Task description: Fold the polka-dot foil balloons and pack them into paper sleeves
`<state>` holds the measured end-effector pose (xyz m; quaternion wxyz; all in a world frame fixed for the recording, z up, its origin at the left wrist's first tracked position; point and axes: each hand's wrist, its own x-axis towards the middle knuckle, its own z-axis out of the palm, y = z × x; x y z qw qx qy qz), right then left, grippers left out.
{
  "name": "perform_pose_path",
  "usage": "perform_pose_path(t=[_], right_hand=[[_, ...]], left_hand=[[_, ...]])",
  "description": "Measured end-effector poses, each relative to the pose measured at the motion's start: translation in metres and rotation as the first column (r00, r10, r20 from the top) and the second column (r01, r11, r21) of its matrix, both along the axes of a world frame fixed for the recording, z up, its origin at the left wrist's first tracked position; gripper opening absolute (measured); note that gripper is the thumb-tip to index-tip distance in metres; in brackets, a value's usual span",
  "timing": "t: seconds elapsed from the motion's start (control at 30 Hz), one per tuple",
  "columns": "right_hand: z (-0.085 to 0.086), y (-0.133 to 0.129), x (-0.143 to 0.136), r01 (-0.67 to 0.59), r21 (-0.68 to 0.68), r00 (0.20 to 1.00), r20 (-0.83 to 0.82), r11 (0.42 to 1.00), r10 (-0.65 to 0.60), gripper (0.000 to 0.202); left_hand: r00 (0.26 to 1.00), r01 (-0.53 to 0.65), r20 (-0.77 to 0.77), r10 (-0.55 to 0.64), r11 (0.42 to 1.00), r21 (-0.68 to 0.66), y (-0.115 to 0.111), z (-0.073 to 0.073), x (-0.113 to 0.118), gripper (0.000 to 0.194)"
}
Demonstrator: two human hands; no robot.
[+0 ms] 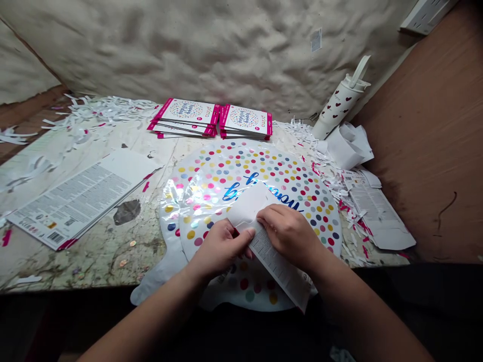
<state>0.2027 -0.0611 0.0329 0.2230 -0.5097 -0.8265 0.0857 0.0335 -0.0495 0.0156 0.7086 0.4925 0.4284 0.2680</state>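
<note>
A printed card sleeve [277, 264], white at its far end with grey text lower down, slants between my two hands above the balloons. My left hand [226, 241] grips its left edge, thumb on top. On its right side my right hand [287, 231] pinches the card near a fold, fingertips pressed together. Under both hands lie flat foil balloons [211, 171], white with coloured dots and blue lettering, overlapping each other. The balloons' near edge hangs over the table's front. My fingers hide part of the card's middle.
Two stacks of pink-and-white balloon packets [188, 113] stand at the back. Flat printed cards [79, 201] are piled at left; more cards [377, 211] lie at right. A heart-patterned tumbler [337, 105] leans near the wall. Shredded paper strips [101, 113] litter the worn table [94, 266].
</note>
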Motion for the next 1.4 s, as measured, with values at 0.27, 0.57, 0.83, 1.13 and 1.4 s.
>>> perform_pose_path(t=[0.27, 0.57, 0.83, 1.13, 1.4], right_hand=[[0.007, -0.005, -0.002, -0.005, -0.042, 0.994, 0.113, 0.999, 0.01, 0.017], [0.006, 0.01, 0.032, 0.331, 0.308, 0.867, 0.274, 0.892, -0.416, 0.017], [0.002, -0.002, 0.031, 0.084, 0.005, 0.992, -0.094, 0.996, -0.083, 0.02], [-0.012, -0.009, -0.004, 0.069, 0.223, 0.965, 0.231, 0.972, -0.121, 0.018], [0.004, 0.002, 0.083, 0.669, 0.273, 0.703, 0.069, 0.691, -0.708, 0.047]], left_hand=[[0.995, 0.041, -0.096, -0.035, 0.998, 0.054, 0.001, 0.003, -0.001, 0.02], [0.991, 0.025, -0.133, -0.017, 0.998, 0.059, 0.006, 0.004, -0.007, 0.024], [0.996, -0.038, -0.08, 0.037, 0.999, -0.018, 0.009, 0.0, -0.003, 0.019], [0.997, 0.048, -0.061, -0.047, 0.999, 0.019, 0.002, 0.005, 0.007, 0.024], [0.982, -0.166, -0.108, 0.156, 0.982, -0.092, 0.005, -0.009, 0.001, 0.023]])
